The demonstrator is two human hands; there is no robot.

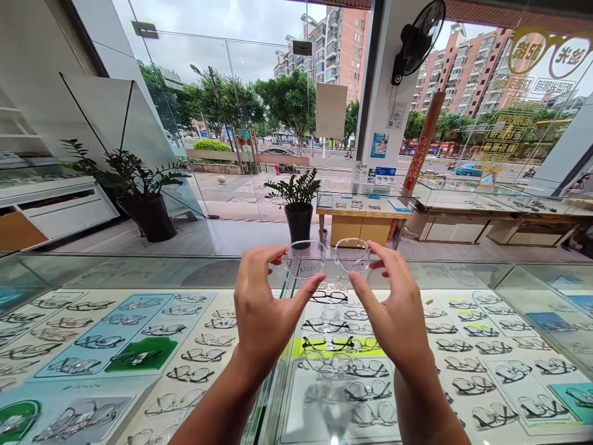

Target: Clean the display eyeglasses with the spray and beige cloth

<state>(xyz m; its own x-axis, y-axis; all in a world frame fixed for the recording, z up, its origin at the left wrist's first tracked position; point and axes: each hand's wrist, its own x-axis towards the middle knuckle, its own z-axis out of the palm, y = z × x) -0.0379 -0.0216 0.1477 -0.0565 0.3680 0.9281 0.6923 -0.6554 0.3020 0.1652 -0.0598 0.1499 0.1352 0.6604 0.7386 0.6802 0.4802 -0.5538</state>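
Up in front of me, a pair of clear-framed eyeglasses [306,243] with printing on the lenses is held between both hands, above the glass display counter. My left hand [266,296] grips the left end of the frame, fingers behind and thumb stretched along below the lens. On the other end, my right hand [391,303] pinches the frame near the hinge, its thumb under the right lens. The temples are mostly hidden behind the lenses and fingers. Beneath the hands, rows of glasses lie in the case, among them a dark-framed pair [328,343] on a yellow-green strip.
The glass counter [213,264] spans the whole foreground. Beyond it stand potted plants [299,216], a small wooden display table [365,228] and further showcases [456,228]. A black fan [419,37] hangs on a pillar. Large windows look onto a street.
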